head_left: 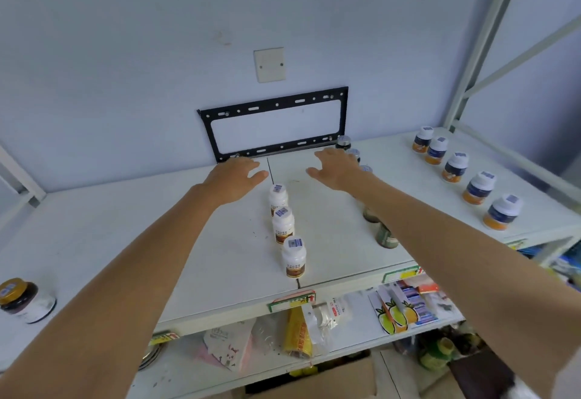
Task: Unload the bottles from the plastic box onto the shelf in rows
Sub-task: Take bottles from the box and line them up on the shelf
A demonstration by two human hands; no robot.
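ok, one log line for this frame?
left hand: open, empty | right hand: open, empty | white bottles: row of three | orange-band bottles: row of five | box: unseen

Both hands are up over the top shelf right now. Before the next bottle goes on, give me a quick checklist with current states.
1. Left hand free: ok, fingers relaxed, holding nothing.
2. Right hand free: ok, open, empty.
3. White bottle row upright and in line: ok, three standing.
4. Orange-banded row upright: ok, five standing.
5. Dark bottle row under the right arm: cannot tell, mostly hidden.
6. Plastic box within reach: cannot tell, not in view.
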